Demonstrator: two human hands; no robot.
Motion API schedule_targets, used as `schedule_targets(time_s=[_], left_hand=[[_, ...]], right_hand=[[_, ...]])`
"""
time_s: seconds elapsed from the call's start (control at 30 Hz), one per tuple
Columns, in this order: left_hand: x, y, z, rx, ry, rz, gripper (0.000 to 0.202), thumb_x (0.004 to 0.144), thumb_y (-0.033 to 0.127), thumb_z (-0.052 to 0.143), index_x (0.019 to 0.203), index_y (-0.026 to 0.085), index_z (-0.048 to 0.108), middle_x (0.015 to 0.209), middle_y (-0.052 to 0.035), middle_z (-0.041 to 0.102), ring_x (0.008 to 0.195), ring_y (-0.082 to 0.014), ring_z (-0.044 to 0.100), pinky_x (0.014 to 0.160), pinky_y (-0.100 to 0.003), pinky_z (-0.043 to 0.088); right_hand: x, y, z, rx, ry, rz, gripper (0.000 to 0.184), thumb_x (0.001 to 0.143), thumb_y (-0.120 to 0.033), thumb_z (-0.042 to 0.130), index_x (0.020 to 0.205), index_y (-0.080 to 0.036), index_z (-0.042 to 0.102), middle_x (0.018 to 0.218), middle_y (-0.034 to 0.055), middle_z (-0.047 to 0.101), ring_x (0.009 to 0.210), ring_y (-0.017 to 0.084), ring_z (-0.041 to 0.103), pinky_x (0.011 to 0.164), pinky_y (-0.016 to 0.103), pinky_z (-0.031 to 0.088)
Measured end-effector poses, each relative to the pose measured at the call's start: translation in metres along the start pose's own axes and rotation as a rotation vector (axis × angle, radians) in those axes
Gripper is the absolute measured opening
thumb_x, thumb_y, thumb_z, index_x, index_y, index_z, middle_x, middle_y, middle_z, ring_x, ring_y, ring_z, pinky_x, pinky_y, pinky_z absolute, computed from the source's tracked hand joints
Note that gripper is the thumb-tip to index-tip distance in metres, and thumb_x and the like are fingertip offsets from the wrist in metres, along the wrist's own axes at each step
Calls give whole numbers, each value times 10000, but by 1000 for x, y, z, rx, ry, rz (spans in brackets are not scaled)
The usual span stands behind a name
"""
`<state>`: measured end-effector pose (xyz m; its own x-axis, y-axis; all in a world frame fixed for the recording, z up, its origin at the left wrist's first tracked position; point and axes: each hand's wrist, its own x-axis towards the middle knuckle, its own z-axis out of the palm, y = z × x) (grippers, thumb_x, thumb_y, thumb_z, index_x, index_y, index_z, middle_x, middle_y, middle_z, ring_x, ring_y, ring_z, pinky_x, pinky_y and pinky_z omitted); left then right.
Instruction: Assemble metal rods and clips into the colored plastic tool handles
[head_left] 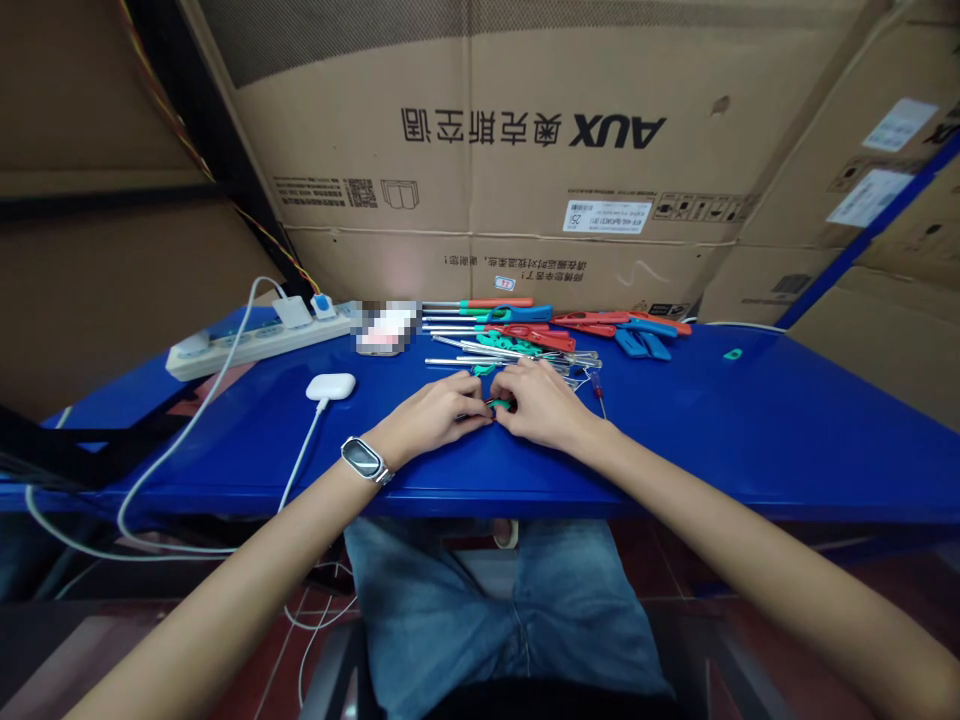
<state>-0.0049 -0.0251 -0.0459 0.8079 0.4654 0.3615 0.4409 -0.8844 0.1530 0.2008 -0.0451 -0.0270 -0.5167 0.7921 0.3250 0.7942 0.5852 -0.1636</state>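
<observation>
Both my hands meet at the middle of the blue table [750, 430]. My left hand [435, 415], with a smart band on its wrist, has its fingers curled and pinched around a small green-handled tool [501, 404]. My right hand [541, 405] is closed on the same small tool from the other side. Just behind my hands lies a pile of long lighters and tools [540, 335] with red, teal and blue handles and thin metal shafts. Most of the held piece is hidden by my fingers.
A white power strip [247, 345] with plugs lies at the back left. A white charging case [330, 386] with a cable sits left of my hands. A blurred-out object [386, 328] and a small teal part [733, 354] rest on the table. Cardboard boxes [525, 150] stand behind.
</observation>
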Motion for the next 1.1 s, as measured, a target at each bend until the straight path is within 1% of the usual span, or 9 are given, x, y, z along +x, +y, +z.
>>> schedule_targets(time_s=[0.17, 0.27, 0.4, 0.53, 0.63, 0.73, 0.8, 0.93, 1.1], left_hand=[[-1, -1, 0, 16, 7, -5, 215, 978, 290, 561, 974, 194, 753, 910, -53, 613, 874, -180, 568, 791, -286, 465], [-1, 0, -1, -1, 5, -17, 211, 976, 288, 565, 975, 195, 755, 911, -53, 611, 879, -179, 571, 799, -284, 470], [0, 1, -1, -11, -1, -27, 223, 981, 295, 555, 991, 199, 756, 904, -51, 606, 875, -177, 566, 796, -285, 473], [0, 2, -1, 16, -4, -32, 233, 983, 306, 551, 988, 195, 756, 896, -50, 600, 869, -177, 563, 769, -279, 467], [1, 2, -1, 30, -3, -36, 239, 985, 312, 547, 983, 197, 757, 898, -51, 601, 871, -178, 562, 755, -278, 464], [1, 1, 0, 29, -2, -28, 243, 988, 313, 542, 987, 201, 757, 901, -53, 601, 879, -180, 562, 777, -281, 467], [0, 0, 0, 28, -4, -23, 244, 990, 313, 538, 994, 205, 757, 901, -52, 601, 878, -178, 561, 789, -283, 468], [-1, -1, 0, 48, 5, -10, 248, 997, 302, 523, 996, 208, 752, 894, -49, 598, 865, -177, 558, 767, -283, 466], [1, 2, -2, 113, 21, 3, 263, 1012, 252, 464, 1059, 207, 719, 932, -61, 591, 890, -191, 552, 774, -300, 471]], right_hand=[[-6, -1, 1, -19, 36, -22, 155, 844, -189, 605, 958, -196, 710, 916, 66, 693, 944, 242, 554, 839, 365, 338], [-9, -2, 1, -50, 45, -9, 164, 870, -201, 575, 931, -197, 727, 903, 70, 682, 951, 246, 551, 827, 364, 330], [-11, -5, 2, -97, 58, 55, 145, 868, -210, 580, 871, -186, 723, 870, 72, 674, 936, 246, 556, 815, 363, 318], [-10, -8, 2, -128, 32, 82, 140, 871, -215, 580, 829, -181, 709, 881, 72, 671, 917, 235, 574, 794, 360, 302], [-9, -11, 2, -136, 8, 91, 158, 880, -205, 569, 837, -182, 720, 887, 70, 666, 925, 231, 587, 779, 355, 296], [-9, -12, 0, -149, -13, 113, 186, 893, -193, 558, 872, -178, 741, 904, 80, 660, 930, 232, 584, 776, 357, 297], [-10, -11, 0, -152, -24, 96, 210, 912, -191, 546, 895, -172, 754, 915, 89, 653, 931, 231, 572, 790, 362, 304], [-17, -3, -1, -78, -7, 5, 268, 968, -253, 516, 938, -174, 770, 894, 90, 636, 940, 232, 538, 823, 376, 327], [-29, 12, -1, 119, 40, 17, 235, 951, -256, 547, 1087, -201, 730, 941, 70, 633, 958, 223, 557, 863, 388, 377]])
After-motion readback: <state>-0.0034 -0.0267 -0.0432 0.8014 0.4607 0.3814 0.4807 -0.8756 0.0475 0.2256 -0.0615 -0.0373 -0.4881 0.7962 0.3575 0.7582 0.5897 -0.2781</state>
